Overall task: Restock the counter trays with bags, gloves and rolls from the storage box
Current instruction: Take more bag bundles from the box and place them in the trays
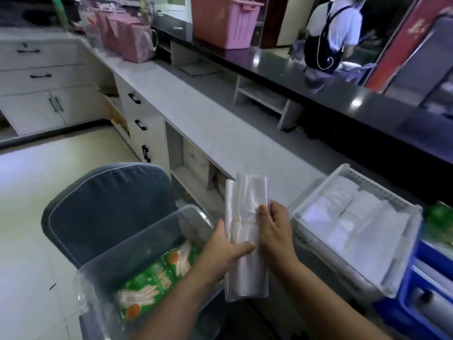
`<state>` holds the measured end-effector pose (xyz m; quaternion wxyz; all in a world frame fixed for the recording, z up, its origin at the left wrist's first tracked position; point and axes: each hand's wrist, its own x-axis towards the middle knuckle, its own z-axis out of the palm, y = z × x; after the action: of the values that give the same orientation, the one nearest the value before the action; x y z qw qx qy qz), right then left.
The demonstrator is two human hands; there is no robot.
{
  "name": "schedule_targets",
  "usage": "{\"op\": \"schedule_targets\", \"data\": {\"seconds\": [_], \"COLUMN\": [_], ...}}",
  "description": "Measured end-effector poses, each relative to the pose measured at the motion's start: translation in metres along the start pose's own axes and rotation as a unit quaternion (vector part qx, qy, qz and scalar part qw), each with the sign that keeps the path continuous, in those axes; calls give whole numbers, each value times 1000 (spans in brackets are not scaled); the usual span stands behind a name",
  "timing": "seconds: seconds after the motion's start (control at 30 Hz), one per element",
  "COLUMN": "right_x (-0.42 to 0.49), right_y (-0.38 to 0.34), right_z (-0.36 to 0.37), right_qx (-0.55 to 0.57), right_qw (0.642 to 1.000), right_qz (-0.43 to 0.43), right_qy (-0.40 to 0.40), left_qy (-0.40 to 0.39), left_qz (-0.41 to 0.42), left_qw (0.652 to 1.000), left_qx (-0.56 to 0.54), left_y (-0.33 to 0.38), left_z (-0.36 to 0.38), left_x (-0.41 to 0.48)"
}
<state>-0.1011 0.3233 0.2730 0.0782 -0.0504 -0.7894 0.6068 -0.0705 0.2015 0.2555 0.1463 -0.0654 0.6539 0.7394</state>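
A long bundle of clear plastic bags [246, 192], tied round its middle, is held upright between both hands above the counter's edge. My left hand [226, 246] grips its left side with the thumb across the front. My right hand [274, 227] pinches it at the tie. Below, a clear storage box [137, 244] rests on a blue padded chair [107, 204] and holds green packs of gloves [152, 278]. To the right, a white slotted tray [382, 190] on the counter holds stacks of clear bags [355, 224].
A blue tray [421, 312] with rolls lies at the lower right, a green pack [438, 217] behind it. The white counter [186, 104] runs back to pink bags [132, 40]. A pink bin [220, 20] sits on the dark upper counter [343, 94]. A person stands beyond it.
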Motion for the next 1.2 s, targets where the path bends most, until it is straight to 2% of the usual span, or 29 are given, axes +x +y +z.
{"op": "schedule_targets", "data": {"seconds": [0.23,0.3,0.37,0.43,0.5,0.57,0.63,0.67,0.7,0.77,0.87,0.93,1.0,1.07,1.13,1.2], "right_x": [-6,-7,-9,-10,-10,-9,-8,-8,-9,-13,-22,-26,-29,-30,-29,-26], "right_y": [11,14,13,7,4,5,12,17,21,34,51,61,68,74,78,82], "right_z": [-129,-181,-241,-298,-346,-385,-418,-433,-447,-474,-509,-529,-544,-553,-555,-553], "right_qx": [-38,-67,-183,-344,-499,-616,-680,-698,-703,-679,-627,-608,-606,-607,-614,-620], "right_qw": [998,995,973,909,814,732,690,680,683,717,768,786,790,792,787,783], "right_qz": [-30,-22,-85,-205,-290,-289,-245,-213,-181,-134,-114,-102,-81,-48,-24,-19], "right_qy": [45,72,116,118,70,2,-42,-63,-78,-85,-66,-48,-43,-51,-57,-52], "left_qy": [-89,-89,-88,-84,-68,-68,-82,-88,-90,-87,-102,-127,-151,-168,-171,-179], "left_qz": [72,110,158,207,259,310,344,357,368,383,367,355,360,398,470,497], "left_qw": [990,977,941,871,804,763,728,710,694,673,672,663,642,626,588,553], "left_qx": [82,160,286,437,532,563,588,601,613,627,635,647,660,650,636,644], "left_y": [19,24,30,34,35,33,27,23,19,11,2,0,-1,0,0,6], "left_z": [127,167,206,248,290,333,373,390,405,429,448,452,455,460,468,479], "left_x": [10,12,15,18,19,18,18,19,19,18,23,31,39,47,55,61]}}
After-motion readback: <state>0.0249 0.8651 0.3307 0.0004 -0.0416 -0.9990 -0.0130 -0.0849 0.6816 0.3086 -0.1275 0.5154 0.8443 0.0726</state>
